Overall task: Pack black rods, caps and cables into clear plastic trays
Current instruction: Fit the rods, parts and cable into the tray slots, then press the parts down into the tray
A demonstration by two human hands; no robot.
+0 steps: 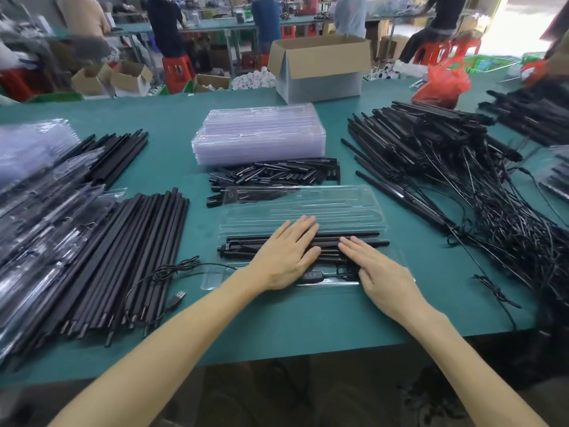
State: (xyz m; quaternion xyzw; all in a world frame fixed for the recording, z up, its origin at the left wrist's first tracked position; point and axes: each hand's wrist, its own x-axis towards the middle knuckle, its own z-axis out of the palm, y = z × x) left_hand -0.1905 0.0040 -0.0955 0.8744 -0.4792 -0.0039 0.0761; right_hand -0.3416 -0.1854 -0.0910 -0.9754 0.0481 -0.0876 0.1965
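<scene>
An open clear plastic tray [308, 204] lies on the green table in front of me. Several black rods [363, 238] lie side by side in its near half. My left hand [286, 257] presses flat on the rods with straight fingers. My right hand [378, 272] lies flat beside it on the rods and the tray's near rim. A black cable with an inline switch [311, 277] runs under my hands and trails left to a USB plug [178, 296].
A stack of clear trays [258, 134] stands behind, with short black caps [277, 174] heaped in front of it. Long black rods [129, 248] lie left beside packed trays [37, 180]. Rods with tangled cables [462, 167] pile right. A cardboard box [320, 66] stands far back.
</scene>
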